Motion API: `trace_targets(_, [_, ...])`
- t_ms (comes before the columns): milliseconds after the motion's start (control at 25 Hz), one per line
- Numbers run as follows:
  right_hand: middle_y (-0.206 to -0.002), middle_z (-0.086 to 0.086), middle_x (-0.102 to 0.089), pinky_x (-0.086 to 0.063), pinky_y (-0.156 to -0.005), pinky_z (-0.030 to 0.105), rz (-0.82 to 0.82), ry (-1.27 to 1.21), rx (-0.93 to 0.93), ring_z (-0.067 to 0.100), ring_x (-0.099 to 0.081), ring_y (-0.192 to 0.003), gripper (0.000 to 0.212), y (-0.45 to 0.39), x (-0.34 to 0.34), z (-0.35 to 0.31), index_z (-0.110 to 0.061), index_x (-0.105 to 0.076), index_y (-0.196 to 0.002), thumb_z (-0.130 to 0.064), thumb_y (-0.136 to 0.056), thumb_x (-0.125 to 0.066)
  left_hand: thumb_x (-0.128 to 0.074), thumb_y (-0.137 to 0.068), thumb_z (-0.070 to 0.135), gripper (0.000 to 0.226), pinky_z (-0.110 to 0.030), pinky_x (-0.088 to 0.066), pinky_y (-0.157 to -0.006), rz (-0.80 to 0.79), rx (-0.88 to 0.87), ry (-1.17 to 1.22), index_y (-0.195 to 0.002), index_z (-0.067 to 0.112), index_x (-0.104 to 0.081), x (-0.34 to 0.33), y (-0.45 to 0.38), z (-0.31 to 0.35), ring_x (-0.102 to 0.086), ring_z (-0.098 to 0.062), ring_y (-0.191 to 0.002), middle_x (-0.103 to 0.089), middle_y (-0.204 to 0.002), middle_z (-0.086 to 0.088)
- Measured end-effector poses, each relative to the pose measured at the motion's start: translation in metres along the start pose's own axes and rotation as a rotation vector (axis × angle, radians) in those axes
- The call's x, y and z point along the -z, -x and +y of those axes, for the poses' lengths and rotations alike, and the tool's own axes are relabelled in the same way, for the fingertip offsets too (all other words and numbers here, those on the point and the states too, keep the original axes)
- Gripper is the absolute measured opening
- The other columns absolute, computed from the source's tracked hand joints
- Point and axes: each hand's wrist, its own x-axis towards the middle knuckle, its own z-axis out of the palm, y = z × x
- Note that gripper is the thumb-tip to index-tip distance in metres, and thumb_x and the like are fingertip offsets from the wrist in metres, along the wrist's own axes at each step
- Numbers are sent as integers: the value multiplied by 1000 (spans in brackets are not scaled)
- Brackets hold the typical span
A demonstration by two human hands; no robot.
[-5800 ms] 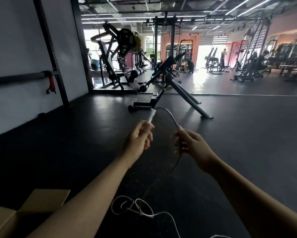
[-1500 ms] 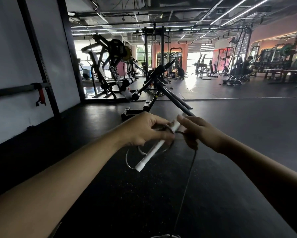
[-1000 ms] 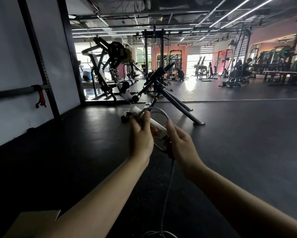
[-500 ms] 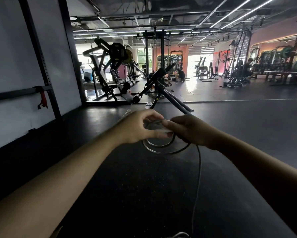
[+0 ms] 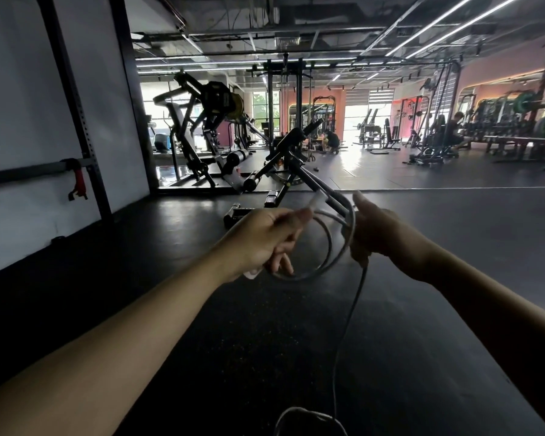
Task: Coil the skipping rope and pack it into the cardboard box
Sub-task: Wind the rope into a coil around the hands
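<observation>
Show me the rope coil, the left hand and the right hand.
rope coil [image 5: 329,247], head view, on the inner loop's right side.
left hand [image 5: 264,239], head view, on the back of the hand.
right hand [image 5: 379,229], head view, on the back of the hand.

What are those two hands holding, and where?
Left hand grips the grey skipping rope's white handle and coils; right hand pinches the loop's far side.
</observation>
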Motion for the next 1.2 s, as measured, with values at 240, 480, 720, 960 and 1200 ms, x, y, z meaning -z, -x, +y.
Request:
trace_targets(240, [-85,13,-59,-49,-66,37,39,-207,72,25,-57,-73,65,13,-53,15,-27,-62,-101,-84,-80,-39,-39,-100,61,52,-33,-52,-72,807,26,688,-69,21,-49,-43,-25,-4,-57,-12,-56,-53,-52,8])
trace_targets(480, [-94,19,-74,-60,-68,35,433,-304,140,24,-75,-81,55,9,-115,12,1,-59,-110,-51,-91,-62,-37,-104,52,38,-30,-57,-71,890,79,445,-101,23,-62,-83,-21,-20,-72,-13,-81,-73,-93,-1])
trace_targets(720, [-66,-6,-68,-43,-51,22,397,-194,214,3,-57,-56,14,5,-90,13,-15,-65,-86,-17,-100,-62,-71,-89,41,39,-32,-56,-79,661,151,447,-119,16,-67,-53,1,-41,-73,-19,-105,-77,-109,-2])
trace_targets(960, [-56,-11,-55,-35,-53,12,85,653,291,-1,-49,-48,25,-4,-35,-13,-33,-56,-75,-23,-94,-69,-88,-66,51,85,-32,-43,-105,278,-109,-290,-140,35,-48,35,6,-7,-57,-6,-127,-64,-135,15])
trace_targets(1200, [-87,-1,-74,-61,-69,39,45,768,325,12,-74,-78,21,-9,-22,-45,-32,-54,-91,-43,-82,-69,-94,-63,37,82,-22,-46,-93,-156,92,-608,-135,29,-56,12,-25,35,-58,-3,-114,-65,-131,15])
